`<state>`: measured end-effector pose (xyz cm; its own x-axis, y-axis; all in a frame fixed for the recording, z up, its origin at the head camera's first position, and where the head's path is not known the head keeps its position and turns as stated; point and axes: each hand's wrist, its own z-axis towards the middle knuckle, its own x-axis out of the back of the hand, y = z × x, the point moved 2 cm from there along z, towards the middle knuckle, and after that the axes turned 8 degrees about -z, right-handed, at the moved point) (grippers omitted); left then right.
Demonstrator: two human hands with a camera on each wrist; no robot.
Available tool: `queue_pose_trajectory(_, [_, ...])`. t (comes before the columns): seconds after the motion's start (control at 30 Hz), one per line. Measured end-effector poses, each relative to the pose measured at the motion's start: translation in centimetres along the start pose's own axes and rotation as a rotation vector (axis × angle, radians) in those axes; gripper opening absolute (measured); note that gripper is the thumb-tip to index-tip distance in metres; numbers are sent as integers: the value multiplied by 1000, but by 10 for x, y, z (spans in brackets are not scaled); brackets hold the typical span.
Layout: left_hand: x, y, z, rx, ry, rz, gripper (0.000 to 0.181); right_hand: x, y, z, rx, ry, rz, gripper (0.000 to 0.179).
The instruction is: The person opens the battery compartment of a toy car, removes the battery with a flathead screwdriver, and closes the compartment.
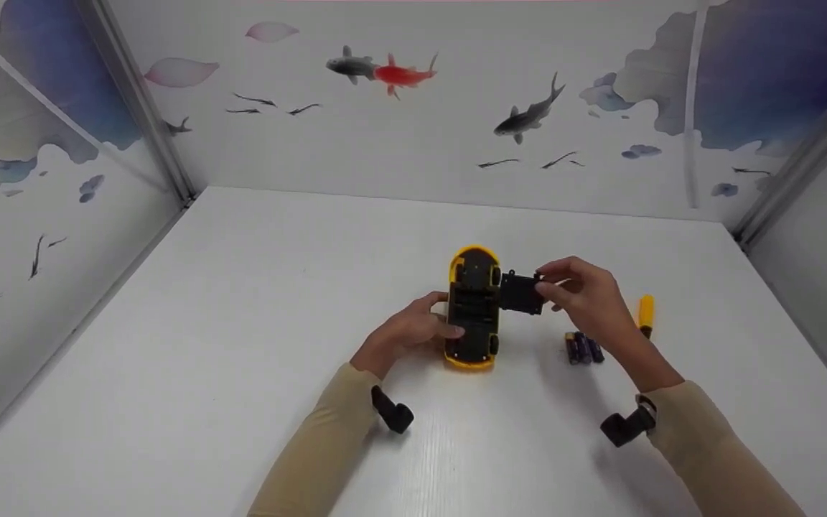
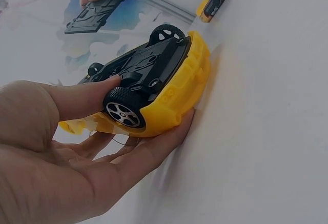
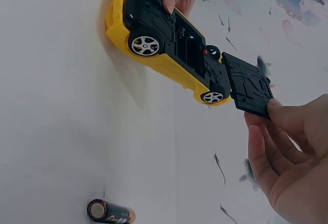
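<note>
A yellow toy car [image 1: 474, 343] is turned wheels up, its black underside showing. My left hand [image 1: 413, 327] grips it, with the thumb on the underside near a wheel [image 2: 123, 108] and the fingers beneath the yellow body. An uncovered battery compartment [image 3: 188, 49] lies in the middle of the underside. Just right of the car in the head view, my right hand [image 1: 589, 294] pinches a flat black battery cover [image 1: 521, 293] by its edge, between thumb and fingers. In the head view the cover sits close beside the car; the left wrist view shows them apart.
Several batteries [image 1: 583, 348] lie side by side on the white table [image 1: 227, 373], below the right hand. Beyond the right forearm is a yellow-handled tool [image 1: 645, 312], its lower end partly hidden. White panels printed with fish [image 1: 405, 74] wall the table's back and sides.
</note>
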<state>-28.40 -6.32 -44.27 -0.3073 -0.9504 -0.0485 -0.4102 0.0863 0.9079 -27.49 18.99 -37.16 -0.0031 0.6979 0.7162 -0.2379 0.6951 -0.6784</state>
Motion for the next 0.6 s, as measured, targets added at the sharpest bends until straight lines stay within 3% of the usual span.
queue_pose_trajectory(0.27, [-1, 1, 3, -6, 1, 6, 75, -10, -15, 2, 29, -3, 25, 24])
queue_pose_trajectory(0.6, [-2, 1, 3, 19, 25, 18, 75, -34, -23, 9, 47, -68, 52, 21])
